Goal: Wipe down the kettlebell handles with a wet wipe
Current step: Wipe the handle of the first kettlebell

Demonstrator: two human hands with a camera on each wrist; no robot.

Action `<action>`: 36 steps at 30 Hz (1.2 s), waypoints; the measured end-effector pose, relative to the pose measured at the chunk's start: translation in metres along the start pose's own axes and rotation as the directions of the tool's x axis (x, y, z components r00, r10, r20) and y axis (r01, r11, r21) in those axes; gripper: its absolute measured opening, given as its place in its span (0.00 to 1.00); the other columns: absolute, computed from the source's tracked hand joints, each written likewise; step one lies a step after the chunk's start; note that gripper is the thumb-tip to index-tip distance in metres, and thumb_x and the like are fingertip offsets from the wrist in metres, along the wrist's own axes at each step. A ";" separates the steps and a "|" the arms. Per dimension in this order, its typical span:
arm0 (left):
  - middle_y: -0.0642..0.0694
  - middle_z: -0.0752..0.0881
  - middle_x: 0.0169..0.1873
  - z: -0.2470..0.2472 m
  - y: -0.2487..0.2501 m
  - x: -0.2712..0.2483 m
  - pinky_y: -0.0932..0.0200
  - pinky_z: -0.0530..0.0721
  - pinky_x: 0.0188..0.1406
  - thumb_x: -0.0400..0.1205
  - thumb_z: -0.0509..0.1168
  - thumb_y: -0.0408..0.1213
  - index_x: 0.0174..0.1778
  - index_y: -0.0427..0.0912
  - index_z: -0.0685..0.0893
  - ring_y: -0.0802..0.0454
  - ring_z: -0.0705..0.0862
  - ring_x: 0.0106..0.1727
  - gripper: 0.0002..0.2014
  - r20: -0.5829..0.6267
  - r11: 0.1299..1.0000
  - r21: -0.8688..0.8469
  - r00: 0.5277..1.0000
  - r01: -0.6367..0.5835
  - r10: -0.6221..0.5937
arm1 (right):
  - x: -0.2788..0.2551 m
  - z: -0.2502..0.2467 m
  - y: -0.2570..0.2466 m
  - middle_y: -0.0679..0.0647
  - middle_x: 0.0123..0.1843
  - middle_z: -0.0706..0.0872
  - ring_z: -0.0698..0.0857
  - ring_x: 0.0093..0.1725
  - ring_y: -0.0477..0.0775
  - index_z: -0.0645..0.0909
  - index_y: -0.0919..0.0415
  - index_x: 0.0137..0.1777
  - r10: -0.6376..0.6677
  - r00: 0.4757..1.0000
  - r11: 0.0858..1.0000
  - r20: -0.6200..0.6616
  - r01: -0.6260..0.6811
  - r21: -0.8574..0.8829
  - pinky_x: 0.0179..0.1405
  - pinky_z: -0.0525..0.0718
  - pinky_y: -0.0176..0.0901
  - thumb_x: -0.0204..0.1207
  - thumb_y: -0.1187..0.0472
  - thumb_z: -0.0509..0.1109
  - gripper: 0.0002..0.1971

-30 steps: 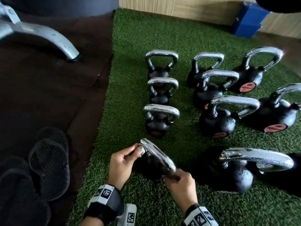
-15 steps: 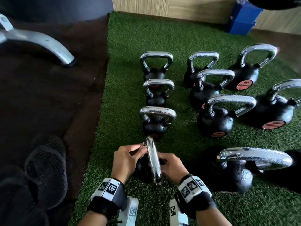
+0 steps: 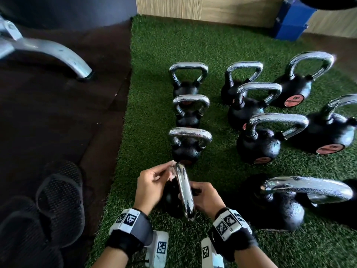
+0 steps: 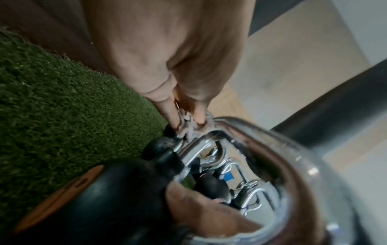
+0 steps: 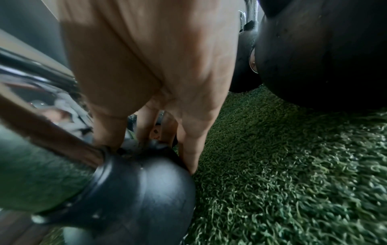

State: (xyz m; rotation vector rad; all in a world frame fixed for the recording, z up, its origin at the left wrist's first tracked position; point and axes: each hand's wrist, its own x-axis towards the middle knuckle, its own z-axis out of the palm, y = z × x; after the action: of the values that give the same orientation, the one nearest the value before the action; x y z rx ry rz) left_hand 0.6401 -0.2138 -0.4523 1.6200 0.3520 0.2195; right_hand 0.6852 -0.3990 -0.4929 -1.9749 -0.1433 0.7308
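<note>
Hands (image 3: pixel 174 192) on kettlebell (image 3: pixel 173 202): left pinching wipe (image 4: pixel 188 122) (blurred), right seemingly gripping ball.

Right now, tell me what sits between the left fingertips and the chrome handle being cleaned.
A crumpled wet wipe, pinched by the left hand against the handle. The left wrist view shows it best.

- The head view looks down and forward from above the green turf (image 3: pixel 202 51), the nearest kettlebell (image 3: pixel 184 192) at 6 o'clock.
- The left wrist view sits very close, facing along the fingers at its chrome handle (image 4: pixel 278 159).
- The right wrist view, equally close, faces its black body (image 5: pixel 142 190); all three share this kettlebell.
</note>
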 end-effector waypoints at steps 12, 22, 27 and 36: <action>0.43 0.95 0.44 -0.003 0.020 -0.018 0.64 0.91 0.44 0.66 0.83 0.44 0.47 0.50 0.97 0.53 0.94 0.43 0.14 0.038 0.959 -0.230 0.986 0.166 -0.161 | -0.003 0.001 -0.002 0.46 0.52 0.94 0.92 0.56 0.48 0.88 0.47 0.65 -0.016 1.000 1.000 -0.016 0.016 0.008 0.65 0.87 0.55 0.68 0.52 0.84 0.24; 0.38 0.95 0.43 -0.004 0.014 -0.062 0.61 0.91 0.39 0.70 0.82 0.35 0.47 0.43 0.95 0.46 0.94 0.40 0.11 0.167 0.947 -0.220 0.966 0.234 -0.199 | -0.008 -0.003 -0.010 0.55 0.62 0.91 0.88 0.64 0.55 0.87 0.52 0.67 0.035 0.999 0.999 -0.012 -0.036 -0.028 0.70 0.84 0.56 0.66 0.54 0.86 0.27; 0.45 0.95 0.42 -0.015 0.010 -0.077 0.56 0.93 0.45 0.72 0.82 0.43 0.49 0.49 0.95 0.44 0.95 0.41 0.10 0.254 0.990 -0.069 0.962 0.123 -0.102 | -0.008 0.001 -0.008 0.58 0.60 0.92 0.90 0.61 0.57 0.88 0.53 0.66 0.043 0.998 0.999 -0.035 -0.044 -0.022 0.66 0.86 0.55 0.66 0.53 0.86 0.26; 0.54 0.95 0.49 -0.016 -0.015 -0.091 0.55 0.93 0.51 0.74 0.82 0.44 0.49 0.53 0.95 0.52 0.94 0.51 0.09 0.313 0.999 0.049 0.950 -0.002 -0.014 | -0.007 0.006 -0.004 0.54 0.60 0.92 0.92 0.55 0.50 0.88 0.48 0.64 0.075 0.995 0.997 -0.069 -0.077 -0.024 0.62 0.89 0.51 0.60 0.48 0.88 0.30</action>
State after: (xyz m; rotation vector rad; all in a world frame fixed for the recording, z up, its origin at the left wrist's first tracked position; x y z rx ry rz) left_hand 0.5484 -0.2309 -0.4594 1.6701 0.1180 -0.0534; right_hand 0.6771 -0.3950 -0.4881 -2.0377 -0.0370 0.7127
